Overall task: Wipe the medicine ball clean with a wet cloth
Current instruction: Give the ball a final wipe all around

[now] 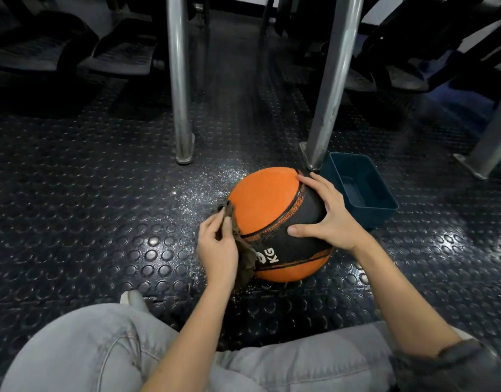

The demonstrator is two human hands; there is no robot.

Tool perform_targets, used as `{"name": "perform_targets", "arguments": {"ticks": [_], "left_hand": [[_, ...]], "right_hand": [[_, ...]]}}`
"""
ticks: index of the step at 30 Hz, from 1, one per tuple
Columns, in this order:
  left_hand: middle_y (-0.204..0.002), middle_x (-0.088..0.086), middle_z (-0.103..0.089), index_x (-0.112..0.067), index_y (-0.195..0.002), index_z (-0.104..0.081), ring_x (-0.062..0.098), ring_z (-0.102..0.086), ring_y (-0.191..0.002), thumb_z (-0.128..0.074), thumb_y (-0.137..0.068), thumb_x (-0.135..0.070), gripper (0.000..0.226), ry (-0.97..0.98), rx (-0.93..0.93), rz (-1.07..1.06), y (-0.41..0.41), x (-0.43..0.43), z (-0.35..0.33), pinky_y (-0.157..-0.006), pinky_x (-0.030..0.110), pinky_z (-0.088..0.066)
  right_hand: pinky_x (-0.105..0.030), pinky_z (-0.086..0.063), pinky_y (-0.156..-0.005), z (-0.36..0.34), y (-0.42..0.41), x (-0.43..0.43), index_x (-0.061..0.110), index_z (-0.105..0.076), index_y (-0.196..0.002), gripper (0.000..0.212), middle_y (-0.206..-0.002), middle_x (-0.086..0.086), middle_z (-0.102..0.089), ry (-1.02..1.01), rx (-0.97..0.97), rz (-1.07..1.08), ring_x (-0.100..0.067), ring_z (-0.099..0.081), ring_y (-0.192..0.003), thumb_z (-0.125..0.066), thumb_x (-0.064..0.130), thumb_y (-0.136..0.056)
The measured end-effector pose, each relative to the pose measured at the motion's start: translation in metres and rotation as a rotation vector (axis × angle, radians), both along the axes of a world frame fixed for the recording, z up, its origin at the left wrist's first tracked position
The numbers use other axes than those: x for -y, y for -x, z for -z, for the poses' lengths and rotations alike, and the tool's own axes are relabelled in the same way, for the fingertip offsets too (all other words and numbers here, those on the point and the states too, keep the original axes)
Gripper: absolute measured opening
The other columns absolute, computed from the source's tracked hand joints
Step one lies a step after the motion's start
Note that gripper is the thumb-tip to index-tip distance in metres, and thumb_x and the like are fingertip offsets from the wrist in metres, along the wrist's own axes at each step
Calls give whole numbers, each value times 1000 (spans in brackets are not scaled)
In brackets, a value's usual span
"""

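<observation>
Medicine ball (272, 210): orange with a black band, marked "KG", resting on the floor straight ahead, between the two hands.

Left hand (218, 247): fingers curled, pinching a cloth (245, 254) against the ball's left side.

Cloth: dark olive, crumpled, one end poking up above the fingers, the other hanging down along the ball's lower left.

Right hand (325, 213): fingers spread wide, palm pressed flat on the black band at the ball's upper right, thumb pointing left.

Tub (359, 190): dark blue, rectangular, open-topped, on the floor just right of the ball, partly hidden behind the right hand. Contents unclear.

Right steel leg (331, 80): slanted, foot planted just behind the ball, between ball and tub, close to the right fingertips.

Left steel leg (180, 80): upright, foot on the floor behind and left of the ball, apart from it.

Floor (102, 193): black studded rubber, pale specks (204, 182) scattered behind the ball's left side.

Foot plates (122, 58): dark, ribbed, far upper left.

Knees (88, 349): in grey jeans, along the near edge.

Shoe tip (133, 298): pale, beside the left knee.
</observation>
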State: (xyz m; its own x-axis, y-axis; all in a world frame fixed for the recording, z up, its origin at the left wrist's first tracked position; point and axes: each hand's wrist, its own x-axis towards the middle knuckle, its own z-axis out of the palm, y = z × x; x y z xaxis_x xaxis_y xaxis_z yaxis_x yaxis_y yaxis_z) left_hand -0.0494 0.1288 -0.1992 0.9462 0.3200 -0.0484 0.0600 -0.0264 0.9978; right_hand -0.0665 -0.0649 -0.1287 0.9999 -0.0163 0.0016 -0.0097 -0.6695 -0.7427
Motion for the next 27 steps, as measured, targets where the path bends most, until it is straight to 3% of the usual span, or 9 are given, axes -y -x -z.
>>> {"name": "perform_targets", "arguments": {"ticks": [3,7,9,11,13,16,18,22,27], "left_hand": [[-107,-19,-54,-15,-118,-66,3,-49,-105,-57,-93,-17,26,-148,243,56,8,8,-15,-97,15,-34],[-108,-8,-63,-18,-108,-71,9,-45,-103,-52,-89,-27,29,-445,609,258,2,12,-31,-96,17,-32],[-106,-4,-65,-17,-106,-72,13,-48,-102,-50,-88,-28,31,-518,646,349,-9,10,-40,-94,23,-33],[-107,-1,-65,-14,-106,-72,16,-52,-102,-51,-90,-24,28,-503,520,322,-25,4,-49,-93,23,-34],[-111,0,-64,-13,-111,-70,17,-55,-103,-53,-94,-17,24,-393,224,284,-46,-13,-53,-92,23,-37],[-99,2,-65,-12,-115,-67,11,-56,-74,-50,-97,-17,25,-131,-187,358,-66,-39,-42,-67,24,-44],[-99,4,-66,-11,-113,-67,10,-53,-68,-50,-97,-16,24,-13,-249,342,-64,-42,-38,-61,23,-42],[-104,-11,-63,-17,-106,-71,7,-56,-98,-56,-93,-14,20,-159,34,310,-42,-29,-51,-90,21,-41],[-97,-27,-55,-21,-101,-73,4,-53,-98,-59,-84,-21,22,-409,453,408,2,-19,-56,-94,9,-31]], "right_hand": [[-45,-11,-115,-1,2,-3,60,-31,-128,99,-146,24,-14,-16,-4,-20,-5,-4,-138,-75,66,-39],[-49,-11,-116,0,2,-13,66,-29,-123,94,-147,25,-15,56,40,-47,-4,-3,-139,-73,67,-40],[-51,-10,-116,0,2,-18,65,-29,-125,95,-149,24,-13,109,50,-69,-7,-1,-140,-72,70,-40],[-52,-8,-116,0,6,-24,64,-28,-126,96,-151,24,-10,152,59,-83,-7,1,-141,-70,73,-40],[-53,-5,-116,1,13,-32,65,-27,-125,94,-150,29,-6,181,84,-108,-4,5,-141,-68,74,-41],[-60,-5,-113,6,23,-41,65,-25,-129,96,-149,33,-2,221,148,-160,-3,9,-142,-68,75,-44],[-62,-6,-112,8,27,-43,63,-23,-131,98,-150,31,-3,241,167,-170,-4,9,-142,-68,75,-45],[-58,-9,-114,2,25,-37,60,-29,-131,98,-149,30,-8,178,128,-146,-6,3,-141,-70,75,-43],[-46,-11,-114,-14,9,-33,47,-13,-145,129,-136,17,-15,287,17,-36,-5,-7,-131,-59,84,-30]]}}
